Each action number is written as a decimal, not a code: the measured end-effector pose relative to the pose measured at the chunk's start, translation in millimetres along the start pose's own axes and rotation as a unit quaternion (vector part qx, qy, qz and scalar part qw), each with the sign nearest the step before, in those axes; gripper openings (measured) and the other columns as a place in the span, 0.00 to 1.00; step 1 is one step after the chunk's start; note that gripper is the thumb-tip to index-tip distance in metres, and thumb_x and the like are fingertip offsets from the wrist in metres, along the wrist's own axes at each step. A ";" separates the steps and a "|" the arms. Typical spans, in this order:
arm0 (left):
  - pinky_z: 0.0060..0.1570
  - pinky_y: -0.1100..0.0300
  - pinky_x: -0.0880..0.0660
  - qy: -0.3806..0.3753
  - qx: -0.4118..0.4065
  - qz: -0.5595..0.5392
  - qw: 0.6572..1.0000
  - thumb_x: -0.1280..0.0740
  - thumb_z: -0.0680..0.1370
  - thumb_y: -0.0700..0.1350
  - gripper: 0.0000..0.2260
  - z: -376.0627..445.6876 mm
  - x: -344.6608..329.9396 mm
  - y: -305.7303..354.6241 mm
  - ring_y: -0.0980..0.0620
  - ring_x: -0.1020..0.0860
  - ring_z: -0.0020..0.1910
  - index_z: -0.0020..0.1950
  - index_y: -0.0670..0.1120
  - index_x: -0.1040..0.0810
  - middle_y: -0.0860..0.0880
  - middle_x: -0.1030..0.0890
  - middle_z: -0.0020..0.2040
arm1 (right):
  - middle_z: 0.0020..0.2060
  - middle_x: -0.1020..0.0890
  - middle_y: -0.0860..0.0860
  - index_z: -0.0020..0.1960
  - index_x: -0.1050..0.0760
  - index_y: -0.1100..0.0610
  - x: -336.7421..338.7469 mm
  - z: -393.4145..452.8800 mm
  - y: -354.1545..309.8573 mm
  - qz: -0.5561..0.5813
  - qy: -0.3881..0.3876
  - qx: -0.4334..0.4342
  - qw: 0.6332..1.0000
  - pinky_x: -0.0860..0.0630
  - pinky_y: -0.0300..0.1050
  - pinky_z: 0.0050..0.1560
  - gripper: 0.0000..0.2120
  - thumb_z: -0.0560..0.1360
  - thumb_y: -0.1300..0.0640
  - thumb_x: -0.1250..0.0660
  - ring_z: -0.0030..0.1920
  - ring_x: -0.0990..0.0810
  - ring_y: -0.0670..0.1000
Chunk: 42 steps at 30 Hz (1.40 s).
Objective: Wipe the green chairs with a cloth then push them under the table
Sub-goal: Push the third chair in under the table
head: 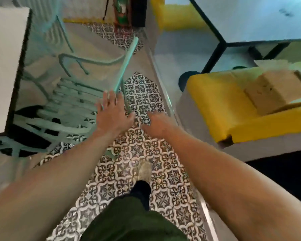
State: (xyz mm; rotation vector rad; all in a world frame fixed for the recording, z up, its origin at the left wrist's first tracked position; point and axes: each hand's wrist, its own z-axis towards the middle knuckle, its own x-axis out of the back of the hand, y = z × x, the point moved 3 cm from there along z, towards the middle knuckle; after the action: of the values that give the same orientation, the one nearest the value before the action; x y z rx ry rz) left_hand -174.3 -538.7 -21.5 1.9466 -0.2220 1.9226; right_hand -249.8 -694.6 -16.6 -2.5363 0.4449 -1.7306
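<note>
A pale green slatted chair [73, 98] stands at the left, partly under the white table [5, 66]. Its curved top rail [127, 66] runs away from me. My left hand [111, 113] is flat with fingers spread, and its fingertips are at the near end of that rail; blur hides whether they touch. My right hand [156, 124] hovers just to the right over the patterned floor, its fingers blurred and tucked out of sight. A second green chair [42, 126] sits lower left under the table. No cloth shows in either hand.
A yellow bench [224, 108] carrying a cardboard box [276, 91] stands at the right. A black-framed table [250, 18] is beyond it. My leg and shoe [143, 171] are on the patterned tile aisle. The whole view is motion-blurred.
</note>
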 end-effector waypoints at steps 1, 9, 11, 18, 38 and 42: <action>0.71 0.42 0.60 -0.004 0.032 -0.012 0.999 0.48 0.71 0.69 0.41 18.0 2.3 -7.2 0.39 0.51 0.77 0.78 0.46 0.48 0.40 0.48 0.79 | 0.72 0.35 0.59 0.75 0.43 0.52 12.0 23.7 -4.5 -0.009 -0.002 0.022 1.000 0.36 0.66 0.69 0.34 0.76 0.36 0.41 0.72 0.36 0.61; 0.73 0.38 0.49 -0.022 0.199 -0.064 0.978 0.38 0.70 0.71 0.49 127.0 30.1 -44.8 0.41 0.52 0.77 0.79 0.46 0.55 0.42 0.52 0.79 | 0.75 0.41 0.56 0.76 0.47 0.52 112.7 178.8 -45.3 -0.085 0.066 0.207 0.973 0.44 0.65 0.70 0.38 0.74 0.35 0.41 0.74 0.43 0.60; 0.73 0.39 0.50 -0.030 0.224 -0.068 0.972 0.39 0.70 0.72 0.50 139.7 37.4 -49.1 0.42 0.53 0.78 0.79 0.46 0.57 0.42 0.53 0.79 | 0.76 0.45 0.56 0.77 0.50 0.52 125.6 203.8 -48.1 -0.096 0.061 0.248 0.962 0.49 0.65 0.72 0.40 0.73 0.36 0.39 0.76 0.47 0.60; 0.71 0.36 0.52 -0.144 0.304 -0.104 0.936 0.40 0.62 0.78 0.55 137.1 9.2 -43.7 0.42 0.54 0.78 0.79 0.52 0.59 0.45 0.57 0.80 | 0.77 0.61 0.55 0.77 0.64 0.49 127.9 284.0 -41.6 -0.206 -0.014 0.358 0.911 0.62 0.64 0.71 0.51 0.67 0.45 0.33 0.76 0.62 0.59; 0.41 0.55 0.23 -0.173 0.602 -0.043 0.778 0.32 0.69 0.57 0.15 134.6 -41.2 14.0 0.52 0.24 0.36 0.48 0.49 0.22 0.52 0.24 0.35 | 0.35 0.24 0.46 0.48 0.22 0.50 120.5 395.3 -25.4 -0.356 -0.076 0.545 0.756 0.24 0.44 0.38 0.07 0.72 0.51 0.35 0.38 0.22 0.49; 0.41 0.56 0.23 -0.152 0.610 -0.074 0.774 0.35 0.71 0.55 0.11 134.8 -47.8 51.0 0.54 0.24 0.35 0.47 0.50 0.23 0.53 0.24 0.35 | 0.32 0.25 0.45 0.44 0.23 0.49 121.4 398.6 -8.4 -0.357 -0.078 0.549 0.752 0.28 0.41 0.33 0.05 0.71 0.48 0.32 0.32 0.26 0.44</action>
State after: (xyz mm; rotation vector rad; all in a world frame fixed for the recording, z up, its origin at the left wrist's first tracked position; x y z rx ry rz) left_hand -71.4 -644.4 -57.5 2.8546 1.4070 1.7077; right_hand 158.5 -768.7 -55.4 -1.8772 -1.3216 -1.1869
